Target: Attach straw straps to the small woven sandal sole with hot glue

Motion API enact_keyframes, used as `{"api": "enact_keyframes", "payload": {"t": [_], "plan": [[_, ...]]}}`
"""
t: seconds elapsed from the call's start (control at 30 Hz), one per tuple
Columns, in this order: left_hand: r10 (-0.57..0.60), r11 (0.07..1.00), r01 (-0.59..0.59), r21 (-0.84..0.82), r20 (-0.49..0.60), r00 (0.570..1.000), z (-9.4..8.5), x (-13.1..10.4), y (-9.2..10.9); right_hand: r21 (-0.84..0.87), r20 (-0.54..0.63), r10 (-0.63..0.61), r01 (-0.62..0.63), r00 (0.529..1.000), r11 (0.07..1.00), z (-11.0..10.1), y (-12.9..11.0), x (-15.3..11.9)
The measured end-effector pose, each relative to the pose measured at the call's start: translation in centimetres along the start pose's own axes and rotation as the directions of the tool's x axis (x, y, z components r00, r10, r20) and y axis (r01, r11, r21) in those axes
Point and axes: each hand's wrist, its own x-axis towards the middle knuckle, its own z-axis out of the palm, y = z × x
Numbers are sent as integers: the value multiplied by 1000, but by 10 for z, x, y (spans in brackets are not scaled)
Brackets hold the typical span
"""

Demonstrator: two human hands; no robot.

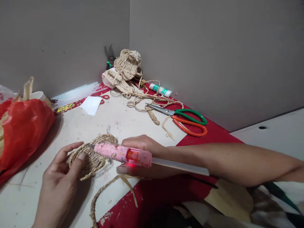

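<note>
My left hand (60, 177) pinches the left side of a coiled straw-rope piece (95, 161), thumb on top and fingers at its edge. In my right hand (142, 145) is a pink glue gun (110, 151), its nozzle pointing left at the coil's upper surface. I cannot tell whether the tip touches the rope. A clear glue stick (180, 166) sticks out of the gun's back end, and a red light glows under its body. Below the gun, a braided rope end (95, 199) curves toward the bottom edge.
Scissors (175, 114) with green and orange handles lie right of centre. Behind them are loose straw cord, a woven straw piece (127, 65), a white-green tube (160, 90) and pruning shears (109, 57). A red plastic bag (28, 129) stands left, near several glue sticks (76, 93). Grey walls enclose the back.
</note>
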Motion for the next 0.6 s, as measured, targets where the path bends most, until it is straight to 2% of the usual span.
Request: {"api": "enact_keyframes", "payload": {"t": [0.13,0.27,0.5,0.6], "plan": [[-79,994,80,-72,14,997,6,-3,-2,13,5,-64,64,998,998,9,15,-3],[-71,997,72,-39,8,997,8,-4,-1,2,59,-49,49,997,999,8,15,-5],[-24,1000,24,-7,7,1000,8,-3,-3,-113,52,-28,34,998,993,11,13,-5],[-50,999,50,-14,18,999,9,-5,-1,-80,52,-18,22,999,997,11,12,-3]]}}
